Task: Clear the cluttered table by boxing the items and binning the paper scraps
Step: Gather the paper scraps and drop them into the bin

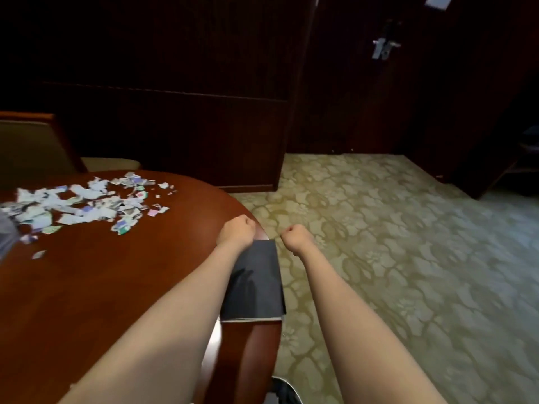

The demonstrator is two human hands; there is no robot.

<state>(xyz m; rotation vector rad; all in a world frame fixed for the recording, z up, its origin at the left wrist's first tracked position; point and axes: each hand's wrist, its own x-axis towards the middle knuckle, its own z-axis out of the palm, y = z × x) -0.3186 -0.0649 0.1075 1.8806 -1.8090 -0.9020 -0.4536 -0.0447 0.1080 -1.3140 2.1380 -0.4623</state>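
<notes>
Both hands are curled into fists with their backs to the camera, pressed closed. Nothing shows in either one, and the palms are hidden.

- **Left hand** (237, 228): frame centre, over the right edge of the round red-brown polished wooden table (102, 287).
- **Right hand** (297, 236): just beside the left hand but apart from it, off the table and over the beige floral-pattern carpet (408, 243).
- **Torn white and coloured paper scraps** (84, 204): a loose pile on the tabletop at left of frame, well apart from both hands.
- **Dark grey fabric chair with wooden frame** (253, 284): between the forearms, against the table edge.
- **Dark wooden door with metal handle** (383, 48): upper right of the frame.
</notes>
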